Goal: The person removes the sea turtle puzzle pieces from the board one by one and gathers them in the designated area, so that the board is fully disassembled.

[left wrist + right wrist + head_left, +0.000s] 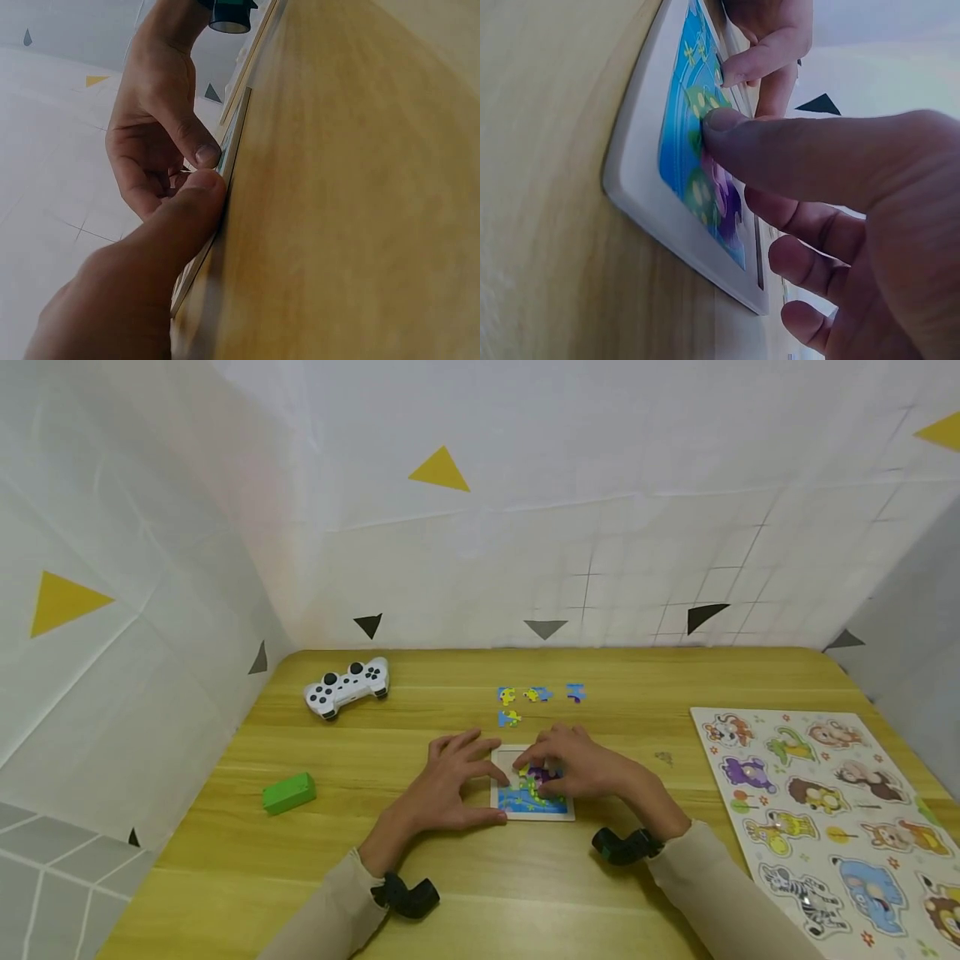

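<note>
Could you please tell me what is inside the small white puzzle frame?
The frame holds blue, green and purple puzzle pieces, with bare backing at far left. Whatever the right hand and left hand cover cannot be seen.

Yellow-brown, wood-grained table (592, 893); rounded far corners; pale sheen toward near side. Behind: creased white sheet-like wall covering (547, 452) with yellow triangle (442, 470), black triangle (369, 626), thin dark grid lines (588, 574). Left: similar white covering (176, 560), grey white-lined blocks (60, 881) low down.
</note>
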### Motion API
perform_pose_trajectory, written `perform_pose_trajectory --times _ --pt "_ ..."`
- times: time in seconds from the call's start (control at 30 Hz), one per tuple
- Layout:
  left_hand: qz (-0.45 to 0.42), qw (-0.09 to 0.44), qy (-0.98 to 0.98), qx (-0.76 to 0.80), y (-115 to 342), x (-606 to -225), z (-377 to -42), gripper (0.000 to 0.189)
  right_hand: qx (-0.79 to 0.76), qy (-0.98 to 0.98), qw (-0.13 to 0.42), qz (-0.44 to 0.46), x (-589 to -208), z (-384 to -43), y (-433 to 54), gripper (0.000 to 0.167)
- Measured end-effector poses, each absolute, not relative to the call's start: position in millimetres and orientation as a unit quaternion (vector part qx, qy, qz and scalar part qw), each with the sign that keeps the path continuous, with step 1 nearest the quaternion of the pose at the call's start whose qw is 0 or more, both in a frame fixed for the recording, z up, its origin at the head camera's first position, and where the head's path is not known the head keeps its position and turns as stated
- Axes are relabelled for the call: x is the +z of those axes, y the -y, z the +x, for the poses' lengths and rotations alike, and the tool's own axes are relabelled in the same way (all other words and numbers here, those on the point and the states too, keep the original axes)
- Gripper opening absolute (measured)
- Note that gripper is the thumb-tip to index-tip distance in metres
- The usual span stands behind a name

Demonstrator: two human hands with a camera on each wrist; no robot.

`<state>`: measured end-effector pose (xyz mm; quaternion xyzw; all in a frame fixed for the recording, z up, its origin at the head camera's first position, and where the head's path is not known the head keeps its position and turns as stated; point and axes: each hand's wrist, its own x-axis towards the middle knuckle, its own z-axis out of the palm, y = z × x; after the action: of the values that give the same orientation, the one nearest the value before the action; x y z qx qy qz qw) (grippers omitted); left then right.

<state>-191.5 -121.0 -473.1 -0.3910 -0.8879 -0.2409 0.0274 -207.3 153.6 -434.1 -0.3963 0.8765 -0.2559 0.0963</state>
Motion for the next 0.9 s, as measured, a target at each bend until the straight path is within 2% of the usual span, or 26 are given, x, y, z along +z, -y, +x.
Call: perform_pose_trajectory --times 0.9 --pt "-0.391 0.033 0.888 -0.239 121.4 -474.3 -191.5 0.039 -0.305 -0.876 0.071 -0.367 -438.6 -220.6 -171.8 0.036"
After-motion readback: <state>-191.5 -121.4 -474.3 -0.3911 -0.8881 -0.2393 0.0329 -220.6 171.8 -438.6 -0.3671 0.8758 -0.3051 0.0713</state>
